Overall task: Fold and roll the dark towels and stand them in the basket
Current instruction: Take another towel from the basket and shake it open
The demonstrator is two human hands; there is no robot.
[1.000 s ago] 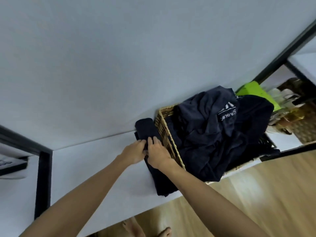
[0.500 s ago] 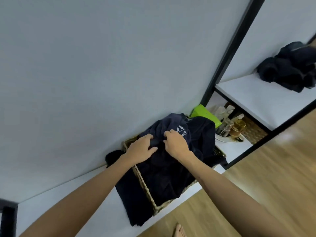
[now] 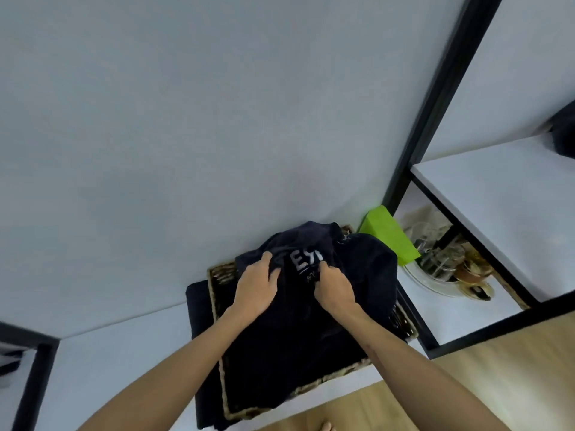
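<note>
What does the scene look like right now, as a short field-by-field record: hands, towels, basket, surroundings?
left hand: grips the dark navy towel with white lettering, fingers curled into the fabric
right hand: pinches the same towel beside the lettering
towel state: crumpled, heaped in the woven wicker basket, not yet rolled
second towel: dark folded towel lies outside the basket, against its left wall
surface: white shelf
nearby: bright green box right of the basket, by the wall
</note>
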